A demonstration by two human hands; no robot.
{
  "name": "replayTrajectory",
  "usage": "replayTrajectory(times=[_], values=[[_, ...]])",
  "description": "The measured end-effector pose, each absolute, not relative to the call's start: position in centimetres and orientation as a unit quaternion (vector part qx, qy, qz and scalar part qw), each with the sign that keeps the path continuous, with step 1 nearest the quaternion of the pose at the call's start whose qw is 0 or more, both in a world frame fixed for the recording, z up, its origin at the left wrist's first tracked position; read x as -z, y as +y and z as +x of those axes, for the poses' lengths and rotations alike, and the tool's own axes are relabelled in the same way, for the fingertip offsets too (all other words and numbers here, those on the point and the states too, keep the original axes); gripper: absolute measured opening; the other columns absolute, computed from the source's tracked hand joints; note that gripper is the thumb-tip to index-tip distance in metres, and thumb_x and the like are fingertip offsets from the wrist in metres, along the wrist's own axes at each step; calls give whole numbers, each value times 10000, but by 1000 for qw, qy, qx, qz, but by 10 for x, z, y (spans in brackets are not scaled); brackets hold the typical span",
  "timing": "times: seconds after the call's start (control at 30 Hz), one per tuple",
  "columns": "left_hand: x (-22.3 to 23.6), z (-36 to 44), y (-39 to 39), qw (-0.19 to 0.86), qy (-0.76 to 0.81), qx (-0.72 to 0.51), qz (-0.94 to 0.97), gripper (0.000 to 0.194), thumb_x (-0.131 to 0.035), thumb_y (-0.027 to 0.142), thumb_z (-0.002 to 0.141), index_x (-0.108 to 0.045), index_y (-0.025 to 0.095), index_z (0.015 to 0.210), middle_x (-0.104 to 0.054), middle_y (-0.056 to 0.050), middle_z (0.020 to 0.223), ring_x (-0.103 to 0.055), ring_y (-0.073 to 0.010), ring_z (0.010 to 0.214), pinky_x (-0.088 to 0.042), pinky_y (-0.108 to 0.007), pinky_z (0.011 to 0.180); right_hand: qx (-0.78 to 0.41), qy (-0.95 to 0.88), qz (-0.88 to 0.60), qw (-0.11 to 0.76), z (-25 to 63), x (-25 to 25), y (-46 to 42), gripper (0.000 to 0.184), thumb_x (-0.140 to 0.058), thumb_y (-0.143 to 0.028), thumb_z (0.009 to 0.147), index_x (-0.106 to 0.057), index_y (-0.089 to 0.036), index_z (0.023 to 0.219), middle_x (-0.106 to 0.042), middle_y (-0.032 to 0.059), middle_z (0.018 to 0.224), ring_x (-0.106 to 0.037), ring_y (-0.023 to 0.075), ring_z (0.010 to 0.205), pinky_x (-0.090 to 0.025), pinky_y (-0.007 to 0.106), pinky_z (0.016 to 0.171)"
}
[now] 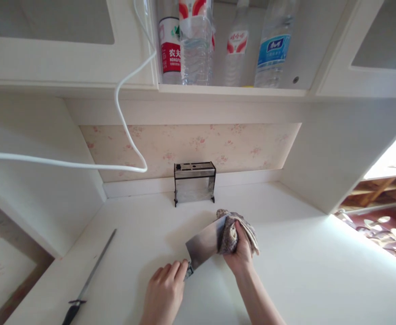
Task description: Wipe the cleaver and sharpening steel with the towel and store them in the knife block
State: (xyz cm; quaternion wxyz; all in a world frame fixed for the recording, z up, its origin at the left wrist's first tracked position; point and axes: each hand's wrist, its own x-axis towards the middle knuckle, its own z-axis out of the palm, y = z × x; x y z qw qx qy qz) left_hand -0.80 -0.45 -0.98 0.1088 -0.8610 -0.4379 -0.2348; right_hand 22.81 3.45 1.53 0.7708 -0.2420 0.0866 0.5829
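Clock positions read from the cleaver.

Cupboard (133, 67): white, overhead at 12 o'clock, middle shelf open.

Desk (302, 271): white, plain top, bearing the pieces below.

Wallpaper (198, 144): cream with pink flowers, 12 o'clock, between cupboard and desk.

Bottles (274, 49): clear plastic, red or blue labels, standing on the open shelf, 12 o'clock.

Cable (62, 163): white, hanging loose in front of the cupboard, about 11 o'clock.

Sharpening rod (94, 271): grey shaft, black handle; lying on the desk between 8 and 9 o'clock, tip towards 1.

Stand (194, 169): metal, black-edged, slotted top; upright on the desk near the wall, just short of 12 o'clock.

Cleaver (203, 241): broad grey blade, above the desk, held in both hands; handle end towards 7, blade towards 2.

Left hand (167, 285): between 7 and 8 o'clock, grip clamped on the cleaver's handle.

Right hand (240, 255): between 3 and 4 o'clock, grip clamped on the cloth.

Cloth (229, 234): patterned, brown and beige, bunched over the blade's far end.
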Motion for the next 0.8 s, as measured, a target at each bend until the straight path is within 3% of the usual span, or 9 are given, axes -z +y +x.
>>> replayTrajectory(times=[0.13,0.23,0.4,0.53,0.7,0.8], values=[[9,-13,-3,22,-459,329,-825,272,-609,167,800,-607,233,1063,-673,-34,884,-640,-194,765,-488,-308,713,-560,83,-228,792,244,-17,34,270,-684,-384,767,-684,-260,1006,-740,-14,955,-688,183,909,-545,371,856],[2,-13,-4,-153,-511,431,-728,277,-592,348,845,-594,210,1085,-677,-60,933,-653,-191,816,-493,-270,726,-543,58,-225,807,245,-17,33,302,-678,-406,775,-669,-282,1051,-730,-15,1001,-666,188,979,-519,399,900],[-17,-13,-4,-449,-511,532,-504,447,-505,541,851,-542,178,1109,-581,24,664,-488,-97,433,-383,-220,430,-605,19,-220,765,214,-13,31,285,-710,-375,759,-677,-289,1030,-725,-20,1008,-654,168,994,-508,350,907],[-26,-16,-4,-522,-454,556,-461,396,-452,518,890,-515,165,1057,-543,52,596,-469,-78,396,-387,-218,458,-667,-61,-238,703,182,-5,23,296,-785,-322,672,-698,-267,950,-732,-7,960,-668,185,921,-520,331,848],[-22,-7,-10,-568,-438,477,-508,389,-378,510,922,-514,154,1002,-549,40,546,-493,-98,412,-389,-225,475,-726,-179,-245,617,159,6,10,320,-778,-424,667,-704,-208,890,-732,40,933,-670,194,779,-519,316,710],[-16,4,-14,-558,-443,396,-580,405,-385,529,912,-528,160,825,-566,13,582,-498,-95,431,-375,-223,473,-759,-233,-267,547,151,9,6,360,-740,-484,688,-695,-131,746,-711,75,704,-623,176,548,-477,284,524]])
